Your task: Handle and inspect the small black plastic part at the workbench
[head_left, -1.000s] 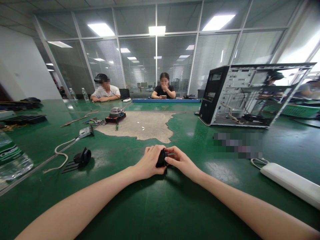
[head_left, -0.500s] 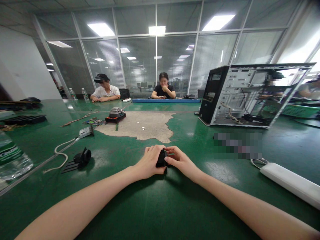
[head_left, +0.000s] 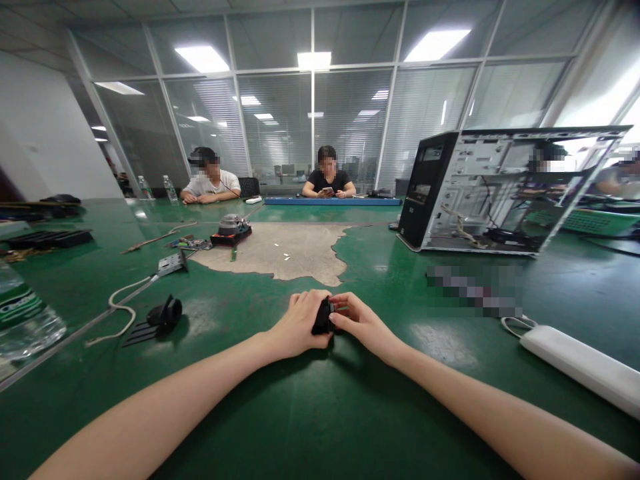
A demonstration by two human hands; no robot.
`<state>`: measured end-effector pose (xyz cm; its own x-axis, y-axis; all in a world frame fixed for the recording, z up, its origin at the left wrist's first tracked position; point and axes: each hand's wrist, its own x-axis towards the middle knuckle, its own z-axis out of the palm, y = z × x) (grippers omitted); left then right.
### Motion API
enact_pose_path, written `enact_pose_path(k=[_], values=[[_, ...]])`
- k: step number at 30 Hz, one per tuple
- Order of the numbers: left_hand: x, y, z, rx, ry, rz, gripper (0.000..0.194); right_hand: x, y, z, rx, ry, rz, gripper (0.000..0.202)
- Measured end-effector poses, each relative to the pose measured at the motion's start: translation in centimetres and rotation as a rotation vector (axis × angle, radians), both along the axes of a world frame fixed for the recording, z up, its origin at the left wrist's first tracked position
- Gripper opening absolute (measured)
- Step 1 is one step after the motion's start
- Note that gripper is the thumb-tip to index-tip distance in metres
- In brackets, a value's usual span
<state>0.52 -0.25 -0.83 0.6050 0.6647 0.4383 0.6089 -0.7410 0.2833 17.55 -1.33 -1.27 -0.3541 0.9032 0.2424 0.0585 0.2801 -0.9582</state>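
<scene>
Grip: your left hand (head_left: 303, 324) wraps a black plastic part (head_left: 321, 319); your right hand (head_left: 364, 325) pinches its edge.
Part: between them, over green tabletop (head_left: 320, 420).
Handling: seemingly two-handed; next move likely calls for steady support.

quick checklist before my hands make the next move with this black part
1. Left hand on the black part: ok, wrapped around its left side.
2. Right hand on it: ok, touching its right side.
3. Far side of the part: cannot tell, hidden from view.
4. Water bottle: ok, apart from the left hand.
5. Computer case: ok, standing apart from the right hand.
</scene>
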Motion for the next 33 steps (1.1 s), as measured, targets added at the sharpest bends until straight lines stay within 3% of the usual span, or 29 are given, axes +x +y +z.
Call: enact_pose_path(k=[6, 15, 22, 27, 33], values=[[-0.04, -0.05, 0.06, -0.013, -0.007, -0.003, 0.055, 0.13, -0.45, 0.41, 0.026, 0.019, 0.061, 0.028], [0.00, -0.01, -0.05, -0.002, -0.005, 0.001, 0.056, -0.07, -0.15, 0.04, 0.005, 0.005, -0.009, 0.026], [-0.02, -0.08, 0.08, -0.009, -0.005, -0.006, 0.056, 0.04, -0.43, 0.34, 0.030, 0.013, 0.048, 0.027], [0.00, -0.08, 0.02, 0.002, -0.002, -0.003, 0.056, -0.03, -0.38, 0.32, 0.024, 0.025, 0.013, 0.022], [-0.02, -0.11, 0.15, -0.003, 0.005, -0.001, 0.056, 0.01, -0.08, 0.07, -0.019, 0.004, -0.010, 0.029]])
